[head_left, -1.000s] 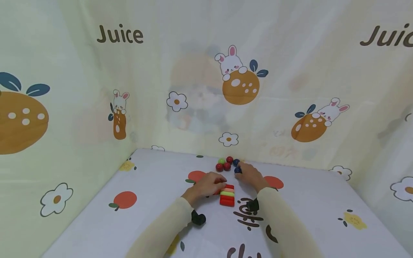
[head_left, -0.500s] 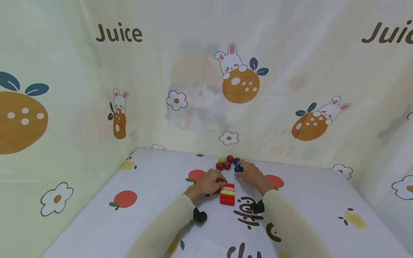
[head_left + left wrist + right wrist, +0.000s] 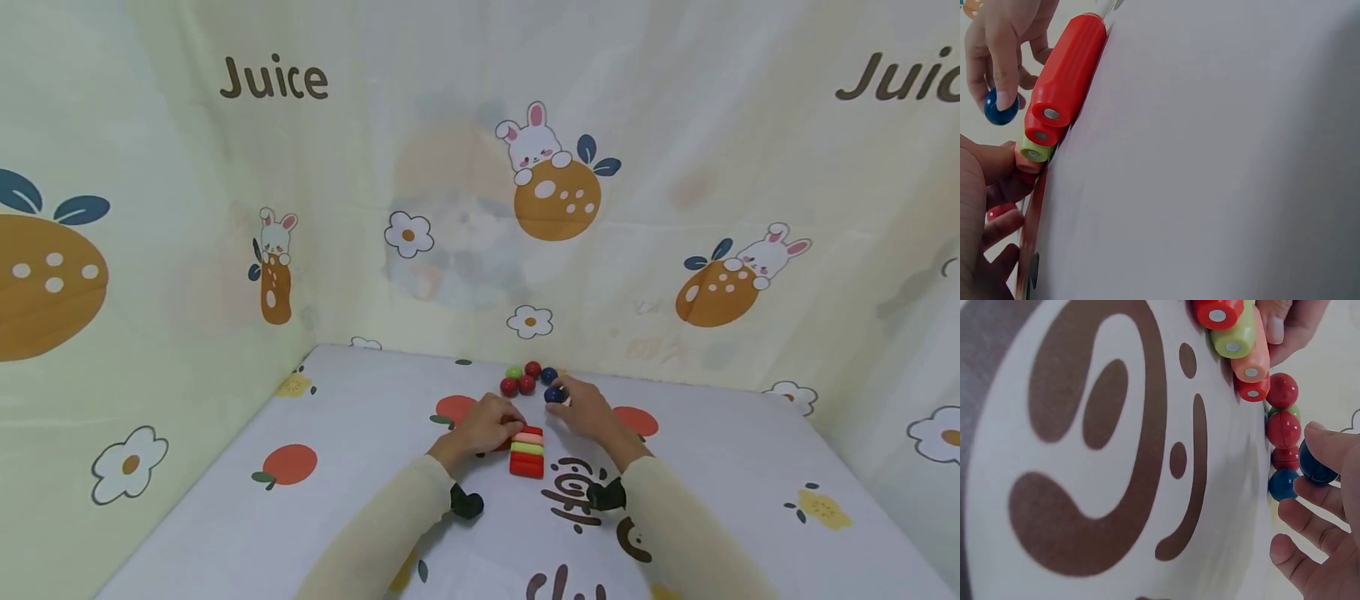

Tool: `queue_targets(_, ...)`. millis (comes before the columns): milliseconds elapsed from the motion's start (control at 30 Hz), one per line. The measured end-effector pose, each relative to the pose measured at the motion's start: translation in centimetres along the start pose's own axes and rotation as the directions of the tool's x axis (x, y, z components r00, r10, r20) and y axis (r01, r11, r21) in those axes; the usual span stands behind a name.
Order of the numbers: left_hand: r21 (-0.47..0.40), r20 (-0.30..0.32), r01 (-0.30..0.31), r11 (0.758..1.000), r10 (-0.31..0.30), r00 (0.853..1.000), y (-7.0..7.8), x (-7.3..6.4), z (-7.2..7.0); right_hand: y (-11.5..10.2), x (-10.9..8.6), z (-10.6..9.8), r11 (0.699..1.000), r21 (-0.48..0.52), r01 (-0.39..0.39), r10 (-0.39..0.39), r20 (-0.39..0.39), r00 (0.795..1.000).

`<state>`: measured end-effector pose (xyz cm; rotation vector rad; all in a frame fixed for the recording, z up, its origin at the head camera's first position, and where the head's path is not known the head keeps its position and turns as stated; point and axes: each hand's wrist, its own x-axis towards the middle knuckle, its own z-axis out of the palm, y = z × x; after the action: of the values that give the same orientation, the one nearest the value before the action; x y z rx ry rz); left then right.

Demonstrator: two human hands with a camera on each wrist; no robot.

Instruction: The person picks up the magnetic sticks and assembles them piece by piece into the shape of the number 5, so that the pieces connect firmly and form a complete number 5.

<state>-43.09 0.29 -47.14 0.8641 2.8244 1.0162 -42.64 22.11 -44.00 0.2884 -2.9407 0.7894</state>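
Observation:
Ridged toy sticks with silver discs in their ends lie side by side in the head view: red sticks (image 3: 527,465) nearest, then a light green stick (image 3: 527,448), a peach stick (image 3: 529,438) and a far red stick (image 3: 532,431). My left hand (image 3: 487,423) pinches that far red stick near its left end, thumb and fingers around it. Beyond the row, my right hand (image 3: 594,413) holds a dark blue ball (image 3: 1316,465) between thumb and index finger, its other fingers spread loosely. Close by sits a second blue ball (image 3: 1283,485).
Several red balls (image 3: 527,384) and a green ball (image 3: 513,372) cluster with the second blue ball near the table's back edge. A cloth printed with fruit and lettering covers the table (image 3: 360,400); a printed curtain (image 3: 450,275) rises behind.
My right wrist and forearm have swung slightly right and toward me, baring more of the held blue ball. The left hand, the sticks and the other balls stay practically in place.

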Motion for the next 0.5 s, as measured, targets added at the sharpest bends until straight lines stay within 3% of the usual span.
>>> queue_targets(267, -0.034, -0.002, 0.025, 0.999, -0.025, 1.0, 0.3, 0.0, -0.2, 0.2, -0.9, -0.4, 0.998, 0.047, 0.043, -0.041, -0.037, 0.998)
queue_targets(500, -0.051, -0.009, 0.062, 0.997, -0.063, 0.998, 0.5, 0.0, -0.1, -1.1, -3.0, -1.2, 0.99, 0.13, 0.048, -0.042, -0.046, 0.998)
